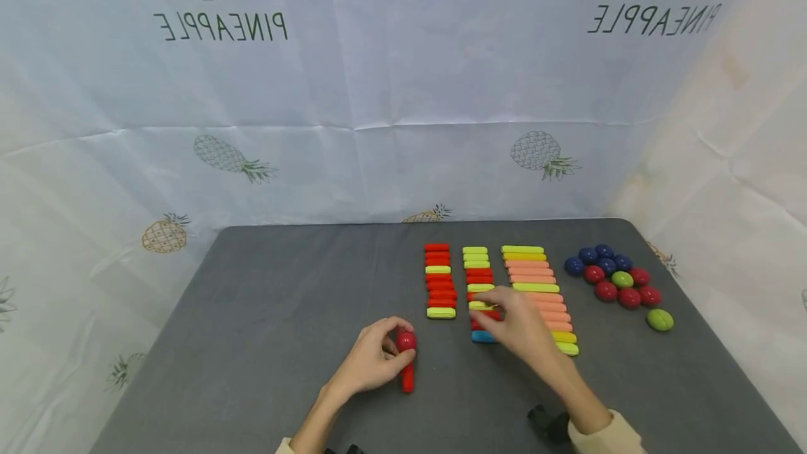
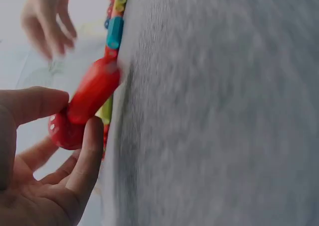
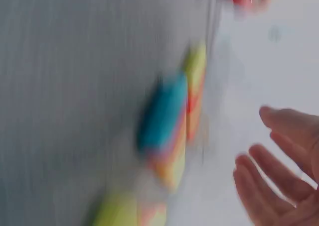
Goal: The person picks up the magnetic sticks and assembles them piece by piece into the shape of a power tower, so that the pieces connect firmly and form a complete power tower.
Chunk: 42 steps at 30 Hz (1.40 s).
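My left hand (image 1: 370, 357) pinches a shiny red ball (image 1: 406, 339) between thumb and fingers. A red clay-like stick (image 1: 408, 378) touches the ball and points toward me; in the left wrist view the red stick (image 2: 94, 89) tilts up from the ball. Whether the two are joined cannot be told. Over the middle row of short sticks (image 1: 478, 273) hovers my right hand (image 1: 522, 321), covering part of it. Nothing shows between its spread fingers in the right wrist view. A blue stick (image 1: 483, 336) ends that row at the near side.
Left of the middle row lies a row of red and yellow sticks (image 1: 440, 286). Longer orange and yellow sticks (image 1: 532, 279) line up to the right. Farther right are dark blue balls (image 1: 588, 256), red balls (image 1: 629, 298) and green balls (image 1: 660, 319). A patterned cloth (image 1: 378, 174) hangs behind the grey table (image 1: 252, 342).
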Each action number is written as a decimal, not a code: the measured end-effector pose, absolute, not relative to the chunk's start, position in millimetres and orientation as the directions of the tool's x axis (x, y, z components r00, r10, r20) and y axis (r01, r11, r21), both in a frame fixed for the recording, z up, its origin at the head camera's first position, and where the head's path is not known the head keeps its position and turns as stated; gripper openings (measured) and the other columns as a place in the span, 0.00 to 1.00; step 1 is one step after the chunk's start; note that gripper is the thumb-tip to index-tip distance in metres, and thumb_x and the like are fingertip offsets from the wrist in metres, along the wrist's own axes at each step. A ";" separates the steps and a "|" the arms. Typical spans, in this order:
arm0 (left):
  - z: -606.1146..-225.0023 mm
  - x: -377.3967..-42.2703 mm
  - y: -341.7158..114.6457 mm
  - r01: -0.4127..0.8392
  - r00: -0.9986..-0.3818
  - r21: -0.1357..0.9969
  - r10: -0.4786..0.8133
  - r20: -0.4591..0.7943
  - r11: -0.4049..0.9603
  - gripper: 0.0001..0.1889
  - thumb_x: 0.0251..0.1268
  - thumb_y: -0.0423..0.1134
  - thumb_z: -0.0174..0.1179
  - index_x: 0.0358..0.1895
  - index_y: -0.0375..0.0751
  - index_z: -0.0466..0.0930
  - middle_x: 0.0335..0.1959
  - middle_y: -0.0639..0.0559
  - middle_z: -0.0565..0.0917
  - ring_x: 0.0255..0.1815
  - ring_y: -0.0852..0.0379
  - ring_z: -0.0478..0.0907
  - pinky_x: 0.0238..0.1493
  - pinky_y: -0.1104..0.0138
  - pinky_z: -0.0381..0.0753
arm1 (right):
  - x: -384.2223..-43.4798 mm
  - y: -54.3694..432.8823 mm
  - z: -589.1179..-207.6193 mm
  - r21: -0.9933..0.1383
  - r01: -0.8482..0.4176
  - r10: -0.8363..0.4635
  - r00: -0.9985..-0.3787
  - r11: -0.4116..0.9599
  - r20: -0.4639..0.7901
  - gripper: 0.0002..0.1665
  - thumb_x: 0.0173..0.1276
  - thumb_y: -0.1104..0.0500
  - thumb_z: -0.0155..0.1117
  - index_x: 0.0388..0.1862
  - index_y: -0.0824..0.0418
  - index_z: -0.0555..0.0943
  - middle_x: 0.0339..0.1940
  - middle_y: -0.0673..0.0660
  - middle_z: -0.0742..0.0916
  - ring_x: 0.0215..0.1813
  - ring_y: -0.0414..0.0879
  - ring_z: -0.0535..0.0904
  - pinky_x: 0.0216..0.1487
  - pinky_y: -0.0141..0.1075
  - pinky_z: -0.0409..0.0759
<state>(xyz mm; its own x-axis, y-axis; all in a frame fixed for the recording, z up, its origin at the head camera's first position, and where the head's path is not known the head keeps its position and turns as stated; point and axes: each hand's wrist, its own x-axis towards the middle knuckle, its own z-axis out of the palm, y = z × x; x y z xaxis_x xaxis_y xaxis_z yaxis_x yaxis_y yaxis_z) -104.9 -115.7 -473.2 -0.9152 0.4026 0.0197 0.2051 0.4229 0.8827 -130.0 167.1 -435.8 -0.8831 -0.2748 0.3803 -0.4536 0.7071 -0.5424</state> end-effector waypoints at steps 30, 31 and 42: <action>-468.8 -109.7 -127.8 0.450 -0.855 0.590 0.515 0.067 0.671 0.16 0.60 0.44 0.74 0.50 0.48 0.88 0.53 0.54 0.85 0.54 0.55 0.78 0.57 0.57 0.81 | -125.9 398.0 -450.5 -0.418 0.274 0.301 -0.954 0.866 -0.001 0.30 0.57 0.64 0.71 0.54 0.83 0.77 0.53 0.86 0.79 0.50 0.79 0.74 0.44 0.63 0.72; -468.8 -110.1 -126.9 0.461 -0.844 0.594 0.533 0.062 0.660 0.14 0.61 0.42 0.73 0.50 0.48 0.89 0.51 0.55 0.86 0.52 0.57 0.79 0.56 0.59 0.81 | -125.9 395.2 -448.4 -0.425 0.259 0.297 -0.955 0.868 0.025 0.29 0.58 0.64 0.71 0.54 0.83 0.77 0.52 0.86 0.79 0.49 0.78 0.75 0.41 0.60 0.73; -466.8 -113.6 -123.3 0.451 -0.847 0.670 0.519 0.113 0.590 0.08 0.62 0.36 0.72 0.43 0.43 0.90 0.36 0.54 0.88 0.32 0.68 0.73 0.33 0.75 0.73 | -125.0 282.5 -414.0 -0.502 -0.139 0.049 -0.938 0.854 0.343 0.24 0.56 0.65 0.79 0.51 0.72 0.86 0.45 0.73 0.87 0.39 0.64 0.87 0.35 0.50 0.86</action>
<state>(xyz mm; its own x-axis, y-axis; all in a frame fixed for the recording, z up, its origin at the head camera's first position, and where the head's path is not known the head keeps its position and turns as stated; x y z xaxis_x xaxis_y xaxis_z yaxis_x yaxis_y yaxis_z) -113.6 -123.3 -466.8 -0.8470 0.5194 0.1130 0.4511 0.5898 0.6698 -125.0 282.5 -414.0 -0.9382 0.0490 0.3426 -0.1387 0.8537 -0.5020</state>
